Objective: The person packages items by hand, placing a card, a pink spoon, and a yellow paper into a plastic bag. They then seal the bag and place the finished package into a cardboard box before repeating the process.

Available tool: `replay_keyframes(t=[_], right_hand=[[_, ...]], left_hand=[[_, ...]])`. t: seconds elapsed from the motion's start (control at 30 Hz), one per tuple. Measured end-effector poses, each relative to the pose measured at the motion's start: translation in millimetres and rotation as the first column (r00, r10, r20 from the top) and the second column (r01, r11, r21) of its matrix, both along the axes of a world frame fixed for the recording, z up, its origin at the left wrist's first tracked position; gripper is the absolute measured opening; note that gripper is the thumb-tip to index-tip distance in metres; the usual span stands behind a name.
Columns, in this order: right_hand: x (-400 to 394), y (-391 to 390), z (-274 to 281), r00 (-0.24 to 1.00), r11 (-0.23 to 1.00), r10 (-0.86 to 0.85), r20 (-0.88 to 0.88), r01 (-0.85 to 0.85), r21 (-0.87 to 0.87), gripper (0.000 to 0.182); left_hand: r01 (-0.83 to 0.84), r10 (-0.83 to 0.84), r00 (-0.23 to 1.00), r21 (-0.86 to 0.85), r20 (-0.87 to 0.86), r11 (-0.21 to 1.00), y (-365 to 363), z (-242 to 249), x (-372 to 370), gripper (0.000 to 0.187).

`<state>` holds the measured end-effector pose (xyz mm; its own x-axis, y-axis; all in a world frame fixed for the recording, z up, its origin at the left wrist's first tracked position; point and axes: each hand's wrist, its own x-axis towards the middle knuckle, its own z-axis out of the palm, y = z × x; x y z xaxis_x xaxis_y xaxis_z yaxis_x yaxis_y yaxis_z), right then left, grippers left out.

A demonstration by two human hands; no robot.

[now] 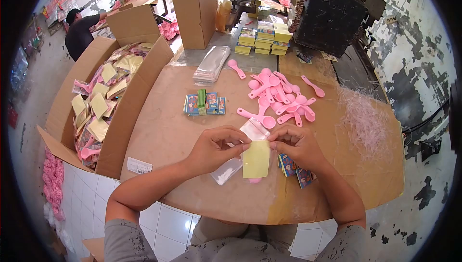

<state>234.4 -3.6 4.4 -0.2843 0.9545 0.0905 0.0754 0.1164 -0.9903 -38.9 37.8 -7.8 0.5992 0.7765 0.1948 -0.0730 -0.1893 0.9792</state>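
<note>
At the near side of the desk (166,98), the left hand (219,149) and right hand (298,147) pinch a clear bag (253,129) from either side, apparently to keep it taut; whether the yellow card (256,161) there sits inside or over it, I can't quite tell. Pink spoons (290,98) lie heaped just beyond, within easy reach, and an open carton (132,103) stands to the left, mouth up.

Ahead of you, rightward, a large black boxy casing (329,16) stands near a peeling white wall (417,45); below you show glossy white square floor tiles (166,223).
</note>
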Motion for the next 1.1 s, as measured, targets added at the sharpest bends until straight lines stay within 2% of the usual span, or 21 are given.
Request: replay_keyframes(t=[0.1,0.2,0.23,0.33,0.43,0.5,0.53,0.6,0.63,0.7,0.77,0.8,0.83,0.93,1.03,1.07,1.1], right_hand=[[3.7,1.1,0.2,1.0,0.999,0.016,0.009,-0.016,-0.034,0.017],[-1.1,-1.7,1.7,0.999,0.999,-0.032,-0.034,0.03,-0.043,0.025],[-4.4,-2.8,3.3,0.997,0.997,-0.058,-0.06,0.056,-0.044,0.027],[-9.8,-5.5,6.2,0.996,0.998,0.062,-0.061,-0.062,0.004,0.032],[-5.2,-5.4,0.7,0.991,0.985,0.129,-0.027,-0.131,-0.111,0.033],[-4.5,-8.7,11.5,0.995,0.99,0.103,0.016,-0.101,-0.1,0.034],[-4.8,-9.9,17.0,0.995,0.992,0.093,0.036,-0.089,-0.094,0.035],[-5.2,-13.6,20.0,0.996,0.995,0.078,-0.034,-0.08,-0.057,0.034],[-4.7,-13.6,21.5,0.995,0.996,0.073,-0.07,-0.076,-0.036,0.033],[2.4,-10.6,24.9,0.996,0.996,0.018,0.083,-0.025,0.084,0.031],[14.0,-8.9,34.5,0.967,0.984,-0.028,0.252,-0.018,0.178,0.028],[21.1,-9.6,45.3,0.937,0.978,-0.043,0.346,-0.031,0.204,0.028],[28.0,-11.0,53.1,0.898,0.973,-0.062,0.435,-0.044,0.228,0.027],[45.3,-14.2,61.0,0.794,0.971,-0.104,0.599,-0.05,0.234,0.028],[65.5,-21.4,63.6,0.68,0.961,-0.006,0.734,-0.2,0.192,0.036],[71.3,-23.6,63.2,0.683,0.962,0.044,0.729,-0.225,0.153,0.038],[77.0,-26.0,62.5,0.686,0.962,0.093,0.721,-0.249,0.113,0.04]], left_hand=[[0.035,-0.029,0.999,-0.165,0.037,0.986,-0.1,-1.3,0.6,0.023],[0.026,-0.008,0.996,-0.201,0.087,0.979,-1.5,4.0,1.8,0.032],[0.025,-0.007,0.996,-0.198,0.094,0.98,-1.0,4.9,1.2,0.033],[0.007,0.016,0.992,-0.184,0.125,0.983,0.1,8.4,-0.5,0.037],[-0.024,0.051,0.982,-0.15,0.179,0.988,-1.6,11.8,3.2,0.039],[-0.027,0.051,0.973,-0.109,0.225,0.994,-3.6,10.5,6.8,0.037],[0.024,-0.009,0.989,-0.099,0.149,0.995,-2.3,5.5,4.6,0.035],[0.121,-0.123,0.992,-0.094,-0.008,0.988,0.0,-2.0,-1.3,0.03],[0.117,-0.12,0.993,-0.131,-0.014,0.984,1.6,-2.4,-5.5,0.027],[0.107,-0.115,0.993,-0.205,-0.025,0.973,6.4,13.8,-11.9,0.021],[-0.263,0.27,0.962,-0.117,0.041,0.958,19.0,28.8,-28.7,0.024],[-0.362,0.394,0.861,-0.155,0.323,0.919,35.6,31.5,-35.1,0.031],[-0.437,0.48,0.669,-0.221,0.567,0.872,51.4,33.2,-40.0,0.039],[-0.512,0.592,0.543,-0.323,0.596,0.796,60.2,52.4,-49.3,0.047],[-0.514,0.482,0.83,0.047,0.281,0.857,63.7,12.3,-44.6,0.04],[-0.466,0.451,0.878,0.076,0.158,0.881,52.4,13.3,-32.0,0.032],[-0.399,0.427,0.903,0.28,-0.044,0.873,41.5,12.2,-26.0,0.031]])
